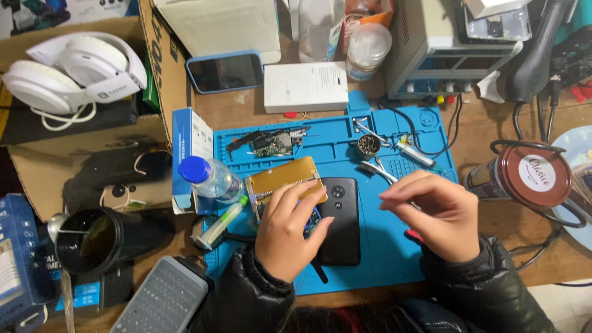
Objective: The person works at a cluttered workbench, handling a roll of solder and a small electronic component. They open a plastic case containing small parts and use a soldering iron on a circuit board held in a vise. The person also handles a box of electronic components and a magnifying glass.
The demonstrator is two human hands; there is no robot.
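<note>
My left hand [287, 228] rests on a gold-coloured clamp fixture [280, 177] on the blue work mat [407, 259], fingers curled over a small blue part under it. A black phone back cover [341, 219] lies just right of that hand. My right hand [431, 209] hovers over the mat with fingers pinched together on a thin tool that has a red handle end [412, 234]. Metal tweezers [377, 169] lie just above the right hand. A small circuit board [271, 143] sits at the mat's upper left.
A small clear bottle with a blue cap [208, 177], a glue tube [223, 223], a black cup [98, 239], white headphones [74, 74], a phone [225, 72], a white box [305, 86], a brown-lidded jar [527, 176] and a power supply [444, 49] surround the mat.
</note>
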